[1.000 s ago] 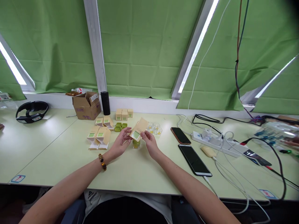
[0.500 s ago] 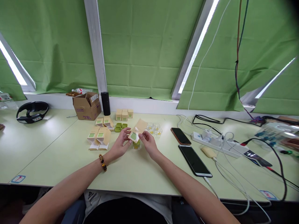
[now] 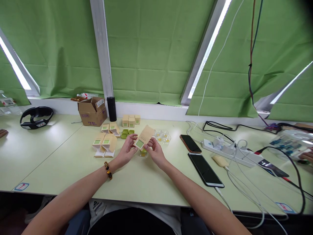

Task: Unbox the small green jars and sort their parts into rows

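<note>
A tan cardboard box blank (image 3: 146,134) with a green square on its face is held between my hands. My left hand (image 3: 127,149) has its fingers closed at the left edge. My right hand (image 3: 156,151) pinches the lower right side, thumb on the face. Directly below the card, partly hidden, a small glass jar (image 3: 143,153) with something yellow-green in it rests on the table. Beyond my left hand are several green lids (image 3: 127,133). Several clear jars (image 3: 162,135) with yellow at the bottom sit past my right hand. Partly folded tan boxes (image 3: 105,143) stand to the left.
Small closed boxes (image 3: 131,121), a brown carton (image 3: 92,112) and a black cylinder (image 3: 111,109) line the back. A headset (image 3: 36,117) lies left. Two phones (image 3: 205,169), a power strip (image 3: 228,153) and cables are right. Other people's hands show at the left edge (image 3: 3,133) and right edge (image 3: 308,155).
The card in my hands has turned to face me more squarely and looks flatter. My right thumb has shifted lower on it. Another person's hand has appeared at the right edge.
</note>
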{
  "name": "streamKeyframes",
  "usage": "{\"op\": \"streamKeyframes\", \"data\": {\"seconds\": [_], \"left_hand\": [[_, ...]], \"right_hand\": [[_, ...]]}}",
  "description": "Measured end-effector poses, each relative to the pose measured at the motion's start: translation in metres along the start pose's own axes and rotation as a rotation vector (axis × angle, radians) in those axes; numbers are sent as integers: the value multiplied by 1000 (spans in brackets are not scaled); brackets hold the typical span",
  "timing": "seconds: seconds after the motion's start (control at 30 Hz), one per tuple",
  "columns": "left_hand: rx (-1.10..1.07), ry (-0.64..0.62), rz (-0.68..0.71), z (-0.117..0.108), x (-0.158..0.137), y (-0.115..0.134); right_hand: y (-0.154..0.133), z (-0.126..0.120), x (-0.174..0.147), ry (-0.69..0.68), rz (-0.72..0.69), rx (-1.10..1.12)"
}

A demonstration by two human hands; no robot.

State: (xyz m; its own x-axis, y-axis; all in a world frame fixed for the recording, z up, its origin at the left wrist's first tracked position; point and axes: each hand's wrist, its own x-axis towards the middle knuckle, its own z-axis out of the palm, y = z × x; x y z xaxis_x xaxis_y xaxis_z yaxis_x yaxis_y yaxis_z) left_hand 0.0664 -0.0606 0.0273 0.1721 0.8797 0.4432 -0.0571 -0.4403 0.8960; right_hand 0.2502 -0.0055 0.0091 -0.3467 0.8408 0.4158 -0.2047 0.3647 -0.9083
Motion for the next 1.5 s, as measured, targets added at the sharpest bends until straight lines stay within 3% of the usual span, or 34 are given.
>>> {"op": "streamKeyframes", "data": {"seconds": [0.77,1.07,1.23,1.5], "left_hand": [[100,-46,25,-2,-1,-7],[319,38,18,2,-3,-6],[331,-16,7,-3,-8,-7],[359,53,-9,1,-6,-9]], "right_hand": [[-4,-3,3,71,133,136],[-6,0,1,80,152,131],[-5,0,2,87,145,146],[0,-1,2,85,134,105]]}}
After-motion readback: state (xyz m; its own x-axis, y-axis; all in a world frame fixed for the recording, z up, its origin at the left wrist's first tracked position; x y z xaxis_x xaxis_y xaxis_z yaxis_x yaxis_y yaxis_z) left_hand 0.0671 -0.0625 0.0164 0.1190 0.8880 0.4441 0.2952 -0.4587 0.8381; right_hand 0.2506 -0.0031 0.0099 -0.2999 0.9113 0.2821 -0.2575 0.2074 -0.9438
